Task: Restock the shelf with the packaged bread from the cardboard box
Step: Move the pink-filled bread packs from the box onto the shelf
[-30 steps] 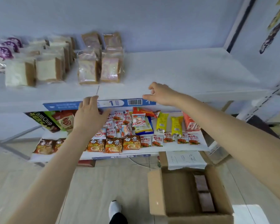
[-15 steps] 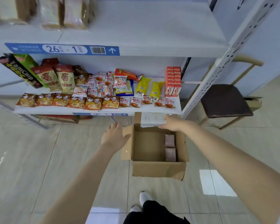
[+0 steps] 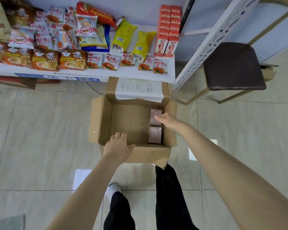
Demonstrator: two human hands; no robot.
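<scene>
An open cardboard box (image 3: pixel 103 120) stands on the tiled floor below me, a handwritten paper label on its far flap. Two pinkish packaged breads lie against its right inner wall: the far one (image 3: pixel 154 113) and the near one (image 3: pixel 155 134). My right hand (image 3: pixel 166 121) hovers over the box's right side, fingers apart, just above the far bread and holding nothing. My left hand (image 3: pixel 118 146) rests open on the box's near edge. The bread shelf above is out of view.
A low white shelf (image 3: pixel 83 75) packed with snack packets and red cartons (image 3: pixel 169 30) runs behind the box. The perforated white shelf post (image 3: pixel 204 45) slants at right, with a dark-cushioned chair (image 3: pixel 233 67) beyond it. My legs stand just behind the box.
My view has dropped from the upper bread shelf to the floor. Both hands came down from the shelf edge to the box; the right now reaches inside over the breads.
</scene>
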